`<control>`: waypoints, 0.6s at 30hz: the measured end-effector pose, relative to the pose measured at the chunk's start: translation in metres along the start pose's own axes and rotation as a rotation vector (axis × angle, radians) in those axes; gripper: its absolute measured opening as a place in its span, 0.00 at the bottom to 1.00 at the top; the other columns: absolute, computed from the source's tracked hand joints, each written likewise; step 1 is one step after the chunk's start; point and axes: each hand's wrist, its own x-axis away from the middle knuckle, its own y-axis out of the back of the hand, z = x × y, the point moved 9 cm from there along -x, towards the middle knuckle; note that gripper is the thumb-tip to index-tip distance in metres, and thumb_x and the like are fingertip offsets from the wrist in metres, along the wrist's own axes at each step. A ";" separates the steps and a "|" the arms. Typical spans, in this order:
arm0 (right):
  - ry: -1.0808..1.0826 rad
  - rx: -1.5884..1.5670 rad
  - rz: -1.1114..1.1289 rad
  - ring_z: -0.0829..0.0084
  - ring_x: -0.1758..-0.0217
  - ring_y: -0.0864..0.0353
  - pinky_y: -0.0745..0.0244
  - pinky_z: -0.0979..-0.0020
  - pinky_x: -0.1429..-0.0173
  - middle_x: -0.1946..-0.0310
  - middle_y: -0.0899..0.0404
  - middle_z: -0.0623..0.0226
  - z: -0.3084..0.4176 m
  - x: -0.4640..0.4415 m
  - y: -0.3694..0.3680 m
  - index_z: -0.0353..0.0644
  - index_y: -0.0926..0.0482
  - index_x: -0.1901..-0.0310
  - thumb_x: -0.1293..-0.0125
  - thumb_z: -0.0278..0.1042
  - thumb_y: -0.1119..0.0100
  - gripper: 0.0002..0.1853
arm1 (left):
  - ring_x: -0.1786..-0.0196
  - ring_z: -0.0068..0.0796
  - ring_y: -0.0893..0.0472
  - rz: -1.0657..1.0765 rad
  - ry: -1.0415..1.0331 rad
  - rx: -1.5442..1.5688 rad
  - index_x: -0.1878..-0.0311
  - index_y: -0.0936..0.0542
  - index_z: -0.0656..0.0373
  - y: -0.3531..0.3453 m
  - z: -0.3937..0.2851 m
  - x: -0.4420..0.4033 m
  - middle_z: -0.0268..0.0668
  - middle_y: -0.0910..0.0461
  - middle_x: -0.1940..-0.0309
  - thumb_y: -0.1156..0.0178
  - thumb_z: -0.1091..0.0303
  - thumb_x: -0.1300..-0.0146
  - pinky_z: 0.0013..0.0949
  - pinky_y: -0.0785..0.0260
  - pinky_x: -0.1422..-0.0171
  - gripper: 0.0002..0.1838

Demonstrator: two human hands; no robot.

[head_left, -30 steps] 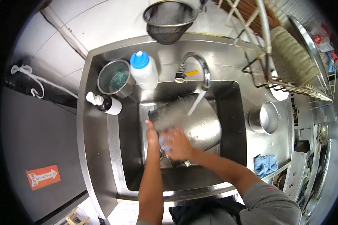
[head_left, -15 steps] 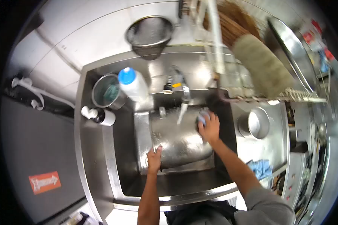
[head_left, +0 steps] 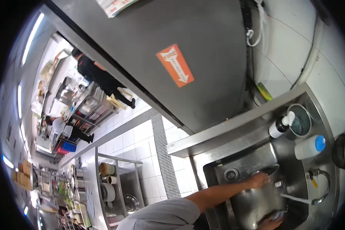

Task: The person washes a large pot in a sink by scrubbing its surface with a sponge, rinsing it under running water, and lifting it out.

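Observation:
A large steel pot (head_left: 246, 205) lies on its side in the sink (head_left: 214, 168). My left hand (head_left: 260, 180) is closed on the edge of the pot nearest the drain. Low in the view, my right hand (head_left: 271, 222) presses a bluish sponge (head_left: 278, 214) against the pot's other side, its fingers partly hidden. Water runs from the curved faucet (head_left: 326, 184) onto the pot.
A dark pump bottle (head_left: 278, 128), a steel container (head_left: 303, 124) and a blue-capped bottle (head_left: 308, 148) stand along the sink's edge. A grey cabinet (head_left: 214, 50) is beyond. Two people (head_left: 97, 74) are far left, past a steel shelf unit (head_left: 120, 172).
The view has swung left, bringing the kitchen and two people into sight and shifting the sink to the lower right. My left hand still grips the pot and my right hand stays on it with the sponge.

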 end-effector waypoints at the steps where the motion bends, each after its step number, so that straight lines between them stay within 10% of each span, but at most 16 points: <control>1: 0.013 -0.015 0.004 0.45 0.46 0.22 0.26 0.48 0.44 0.48 0.21 0.52 0.020 0.005 0.005 0.39 0.23 0.45 0.29 0.50 0.49 0.23 | 0.61 0.56 0.22 0.029 0.106 0.089 0.64 0.24 0.66 0.006 -0.001 0.009 0.57 0.23 0.67 0.49 0.54 0.28 0.50 0.32 0.52 0.20; 5: 0.179 -0.113 0.152 0.48 0.34 0.30 0.35 0.51 0.32 0.38 0.28 0.49 -0.037 0.013 -0.096 0.36 0.31 0.35 0.30 0.47 0.47 0.28 | 0.67 0.56 0.23 -0.114 0.109 0.241 0.66 0.27 0.65 -0.006 0.026 0.021 0.57 0.25 0.71 0.44 0.54 0.30 0.50 0.33 0.59 0.20; 7: -0.351 -0.120 0.383 0.45 0.45 0.23 0.29 0.49 0.42 0.52 0.20 0.48 -0.109 -0.030 -0.156 0.39 0.23 0.44 0.33 0.43 0.45 0.21 | 0.68 0.56 0.24 -0.131 0.113 0.284 0.66 0.28 0.65 -0.007 0.025 0.019 0.56 0.26 0.74 0.44 0.54 0.30 0.50 0.33 0.60 0.20; 11: 0.314 0.475 0.755 0.52 0.51 0.18 0.25 0.49 0.50 0.62 0.18 0.49 -0.177 -0.046 -0.325 0.39 0.19 0.55 0.31 0.41 0.46 0.14 | 0.62 0.61 0.20 -0.111 0.097 0.291 0.61 0.26 0.65 0.025 -0.005 0.025 0.56 0.22 0.71 0.44 0.58 0.30 0.52 0.30 0.58 0.16; 15: 0.235 0.200 0.047 0.56 0.46 0.19 0.24 0.57 0.43 0.51 0.20 0.48 -0.047 -0.084 -0.179 0.41 0.24 0.42 0.31 0.38 0.47 0.19 | 0.66 0.49 0.20 -0.015 0.023 0.245 0.61 0.28 0.62 0.021 -0.012 0.048 0.53 0.23 0.69 0.45 0.58 0.29 0.47 0.30 0.65 0.15; 18: -0.149 -0.640 0.465 0.47 0.38 0.27 0.32 0.54 0.34 0.43 0.24 0.50 0.031 -0.060 -0.106 0.35 0.27 0.40 0.29 0.36 0.53 0.20 | 0.67 0.51 0.18 -0.075 -0.160 -0.221 0.52 0.22 0.61 -0.067 0.067 0.055 0.51 0.18 0.68 0.41 0.58 0.35 0.48 0.24 0.60 0.17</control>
